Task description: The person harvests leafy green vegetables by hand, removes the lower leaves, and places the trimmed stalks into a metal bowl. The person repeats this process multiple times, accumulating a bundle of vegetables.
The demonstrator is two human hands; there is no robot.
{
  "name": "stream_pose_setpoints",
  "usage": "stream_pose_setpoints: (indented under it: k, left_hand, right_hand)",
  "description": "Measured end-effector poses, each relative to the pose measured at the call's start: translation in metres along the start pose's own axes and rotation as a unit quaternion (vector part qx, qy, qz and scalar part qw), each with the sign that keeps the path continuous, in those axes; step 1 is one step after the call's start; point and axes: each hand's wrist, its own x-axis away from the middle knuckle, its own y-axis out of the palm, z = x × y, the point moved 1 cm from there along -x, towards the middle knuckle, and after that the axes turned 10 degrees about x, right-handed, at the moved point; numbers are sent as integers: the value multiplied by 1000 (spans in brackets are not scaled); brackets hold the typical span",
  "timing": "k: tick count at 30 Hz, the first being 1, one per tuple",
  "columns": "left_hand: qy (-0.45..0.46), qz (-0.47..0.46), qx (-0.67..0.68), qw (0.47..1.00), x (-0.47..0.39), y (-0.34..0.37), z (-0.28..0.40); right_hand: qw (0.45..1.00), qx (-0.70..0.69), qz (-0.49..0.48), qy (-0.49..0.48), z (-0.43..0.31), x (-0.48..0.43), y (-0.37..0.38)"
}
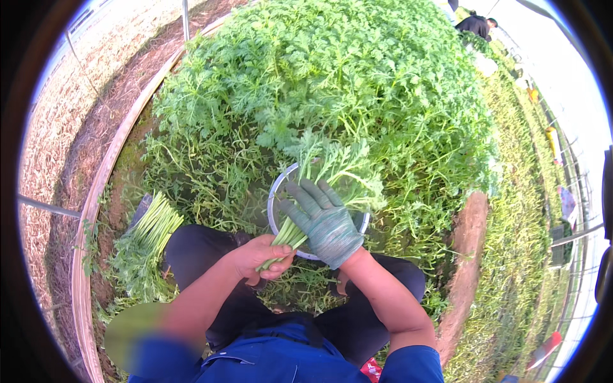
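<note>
My bare left hand (263, 258) is closed around the pale cut ends of a bunch of leafy greens (292, 233). The stems slant up and to the right, and their feathery leaves spread beyond my fingers. Across the middle of the stems lies my right hand (325, 220), in a grey-green work glove, fingers long and spread; its thumb is hidden. Beneath the bunch is a round tub with a pale rim (272, 210), between my knees. Its inside is mostly covered by the hands and leaves.
Left of my knee lies a pile of cut greens (148, 239), stems aligned. A dense bed of growing greens (325, 72) fills the ground ahead. A pale curved border (107, 158) runs along the left. Far right, a person (474, 26) bends over. A dark crate (559, 246) stands at right.
</note>
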Motion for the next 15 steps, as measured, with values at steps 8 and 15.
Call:
stream_pose_setpoints:
  k: [8,15]
  left_hand:
    - [-80,-11,-155,985,19,5,35]
    - [202,136,-209,947,6,20,93]
  right_hand:
    - [984,-35,-176,-3,-7,8,8]
    - [852,-430,-121,275,-1,13,12]
